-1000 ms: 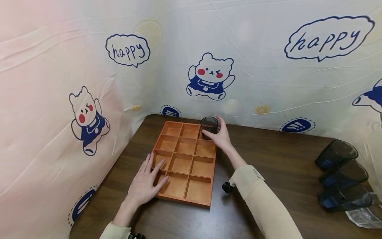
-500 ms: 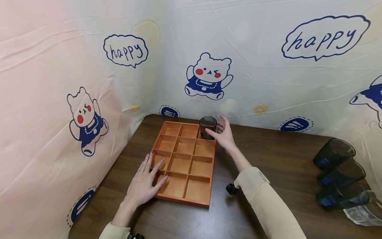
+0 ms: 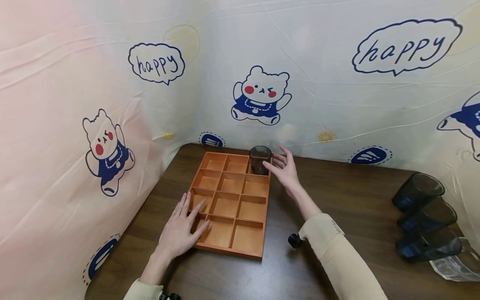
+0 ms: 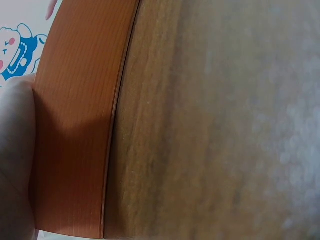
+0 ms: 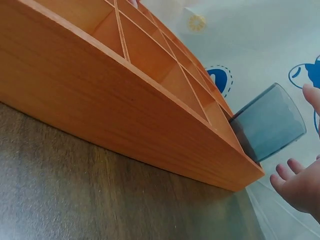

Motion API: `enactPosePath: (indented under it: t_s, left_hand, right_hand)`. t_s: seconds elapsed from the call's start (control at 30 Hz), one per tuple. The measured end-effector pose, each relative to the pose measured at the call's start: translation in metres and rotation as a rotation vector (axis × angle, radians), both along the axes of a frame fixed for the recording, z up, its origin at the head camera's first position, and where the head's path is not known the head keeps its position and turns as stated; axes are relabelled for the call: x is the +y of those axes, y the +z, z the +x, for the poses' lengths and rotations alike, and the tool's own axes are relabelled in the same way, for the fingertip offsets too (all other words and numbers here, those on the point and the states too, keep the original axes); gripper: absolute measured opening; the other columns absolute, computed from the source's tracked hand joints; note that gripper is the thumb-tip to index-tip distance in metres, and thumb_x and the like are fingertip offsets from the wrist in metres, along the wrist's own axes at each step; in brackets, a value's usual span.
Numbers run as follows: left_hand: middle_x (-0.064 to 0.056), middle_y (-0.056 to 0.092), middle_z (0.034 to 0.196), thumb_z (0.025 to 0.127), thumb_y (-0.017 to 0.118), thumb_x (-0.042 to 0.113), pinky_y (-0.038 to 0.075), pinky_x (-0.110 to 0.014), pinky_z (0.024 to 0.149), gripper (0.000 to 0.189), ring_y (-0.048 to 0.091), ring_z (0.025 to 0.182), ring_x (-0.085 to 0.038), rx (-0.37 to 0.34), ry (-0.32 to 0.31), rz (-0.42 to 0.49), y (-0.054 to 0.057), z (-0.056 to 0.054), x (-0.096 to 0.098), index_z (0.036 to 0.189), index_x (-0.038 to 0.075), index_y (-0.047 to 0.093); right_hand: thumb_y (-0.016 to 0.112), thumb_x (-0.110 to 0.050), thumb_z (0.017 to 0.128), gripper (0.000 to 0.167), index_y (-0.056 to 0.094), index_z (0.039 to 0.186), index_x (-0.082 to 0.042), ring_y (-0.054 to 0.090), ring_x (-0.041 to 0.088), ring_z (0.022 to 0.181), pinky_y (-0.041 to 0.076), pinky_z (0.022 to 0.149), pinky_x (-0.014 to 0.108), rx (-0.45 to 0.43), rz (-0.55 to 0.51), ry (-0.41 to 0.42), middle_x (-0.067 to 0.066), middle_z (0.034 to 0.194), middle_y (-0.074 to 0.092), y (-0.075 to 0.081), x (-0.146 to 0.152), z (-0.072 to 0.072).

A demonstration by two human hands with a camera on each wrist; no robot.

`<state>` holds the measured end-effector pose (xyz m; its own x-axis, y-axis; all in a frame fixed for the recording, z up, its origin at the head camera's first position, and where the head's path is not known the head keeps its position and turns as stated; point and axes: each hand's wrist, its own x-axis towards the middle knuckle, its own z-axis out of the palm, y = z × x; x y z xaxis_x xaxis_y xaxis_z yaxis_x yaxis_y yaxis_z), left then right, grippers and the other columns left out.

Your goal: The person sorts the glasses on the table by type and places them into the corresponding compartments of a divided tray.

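A dark translucent cup (image 3: 259, 158) stands in the far-right compartment of an orange-brown wooden compartment tray (image 3: 247, 253). My right hand (image 3: 286, 171) is just right of the cup, thumb and fingers spread apart and holding nothing. In the right wrist view a gap shows between its fingers (image 5: 295, 175) and the cup (image 5: 272, 125), whose lower part is hidden behind the tray's side wall. My left hand (image 3: 180, 231) rests on the tray's near-left edge, fingers spread over it. The left wrist view shows that hand against the tray's outer wall (image 4: 75, 125).
Several dark cups (image 3: 427, 216) lie tilted in a row at the right of the dark wooden table (image 3: 337, 196). Beside them is a clear glass-like item (image 3: 455, 266). A printed cloth (image 3: 315, 100) hangs right behind the table's back edge.
My right hand has let go of the cup and drawn back to the right, leaving the cup in the compartment. The left hand stays on the tray's edge.
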<state>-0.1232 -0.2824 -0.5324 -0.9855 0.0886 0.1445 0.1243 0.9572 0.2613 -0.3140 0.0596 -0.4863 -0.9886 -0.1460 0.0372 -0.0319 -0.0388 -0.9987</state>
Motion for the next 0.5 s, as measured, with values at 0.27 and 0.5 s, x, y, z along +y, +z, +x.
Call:
enactPosePath:
  t_s: [0.27, 0.5]
  left_hand:
    - [-0.024, 0.015, 0.184, 0.106, 0.061, 0.061, 0.028, -0.064, 0.136, 0.077, 0.016, 0.173, -0.043, -0.006, 0.002, 0.001, 0.001, 0.0, 0.0, 0.172, 0.028, 0.041]
    - [-0.024, 0.015, 0.184, 0.106, 0.061, 0.062, 0.028, -0.064, 0.136, 0.077, 0.016, 0.173, -0.043, -0.001, 0.001, 0.006, 0.001, 0.0, 0.001, 0.172, 0.027, 0.041]
  right_hand:
    - [0.078, -0.015, 0.103, 0.089, 0.024, 0.174, -0.012, 0.044, 0.041, 0.16, 0.034, 0.137, 0.053, -0.012, -0.014, -0.009, 0.024, 0.169, 0.046, -0.002, 0.012, 0.003]
    - [0.074, -0.015, 0.106, 0.084, 0.025, 0.174, -0.014, 0.043, 0.04, 0.161, 0.037, 0.135, 0.053, -0.05, -0.044, -0.018, 0.025, 0.17, 0.044, -0.005, 0.024, 0.006]
